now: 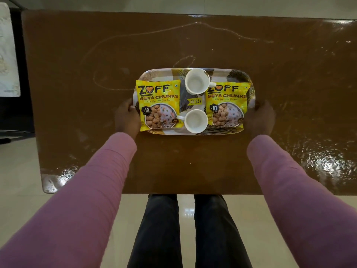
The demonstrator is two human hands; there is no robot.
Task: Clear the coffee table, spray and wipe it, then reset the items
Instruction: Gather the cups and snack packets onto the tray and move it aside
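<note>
A patterned tray (164, 72) sits in the middle of the brown coffee table (77, 55). On it lie two yellow soya chunks packets, one at the left (158, 105) and one at the right (226, 105), with two empty white cups between them, one at the far side (197, 81) and one at the near side (195, 121). My left hand (126, 118) grips the tray's left edge. My right hand (260, 118) grips its right edge. Whether the tray rests on the table or is lifted, I cannot tell.
The tabletop shows wet streaks and shiny patches, strongest at the right (318, 161). A dark piece of furniture with a pale cloth (7, 55) stands at the left. My legs (189, 229) stand at the table's near edge on a light tiled floor.
</note>
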